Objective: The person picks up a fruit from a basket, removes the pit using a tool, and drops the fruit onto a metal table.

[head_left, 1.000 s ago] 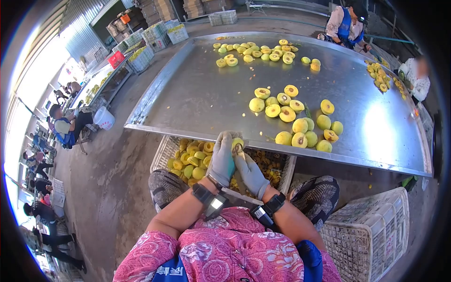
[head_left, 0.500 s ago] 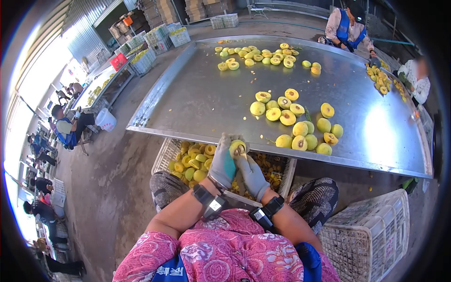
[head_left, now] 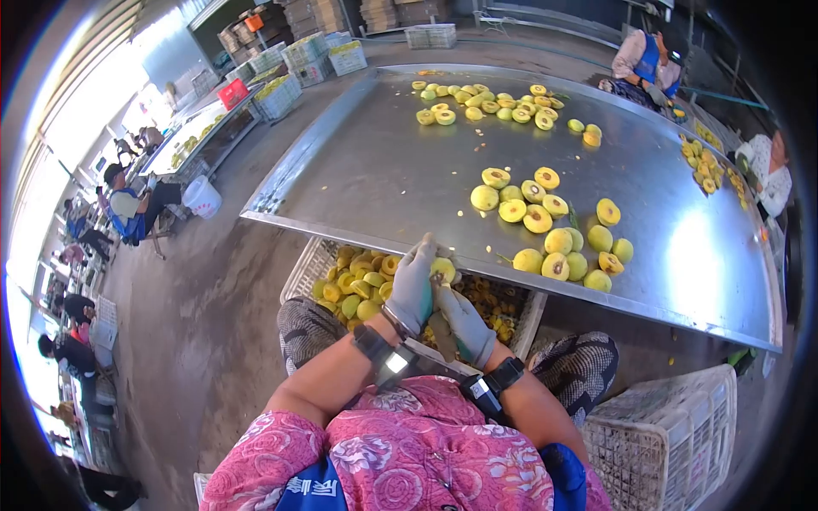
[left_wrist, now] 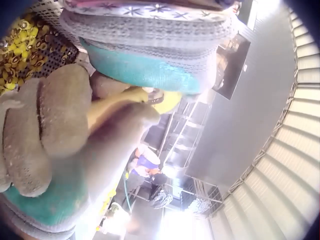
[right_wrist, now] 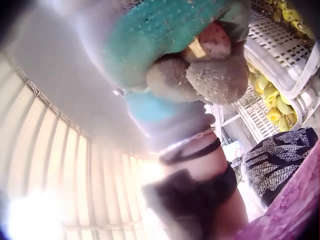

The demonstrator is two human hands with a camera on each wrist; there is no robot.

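Observation:
Under the table's near edge, the gloved left hand holds a yellow-green fruit. The gloved right hand meets it from the right. In the left wrist view, the right hand's fingers curl round a slim yellow tool, its thumb along it, and the tool's far end is at the fruit by the left hand's teal palm. The right wrist view shows the right hand with curled fingers and a small yellow piece between them; most of the tool is hidden there.
Fruit halves lie on the metal table. Below the hands, a crate holds fruit halves at left and small dark-centred pieces at right. A white crate stands lower right; people sit farther off.
The head view has shifted, so table and crates appear farther right. Both hands stay together at the fruit, whose cut face has turned mostly out of sight.

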